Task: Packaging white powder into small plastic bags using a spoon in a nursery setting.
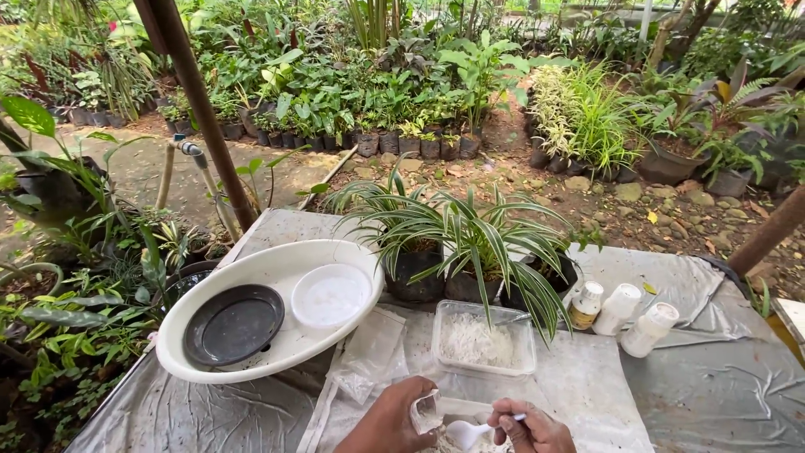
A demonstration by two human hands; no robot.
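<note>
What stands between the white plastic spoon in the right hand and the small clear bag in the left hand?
Nothing visible does. The right hand holds the white plastic spoon with its bowl right beside the small clear bag, which the left hand pinches. The clear rectangular plastic tub of white granules stands behind them, out of the way.

On the plastic-covered table: one large white basin (277, 348) holding one black saucer (233, 324) and one small white bowl (330, 295). Three striped spider plants in black pots (470, 252) stand in a row. One clear tray of white granules (484, 337). Three small white bottles (619, 312). One clear plastic bag (369, 352). Two hands: left hand (394, 419), right hand (532, 429). One white spoon (468, 432).
</note>
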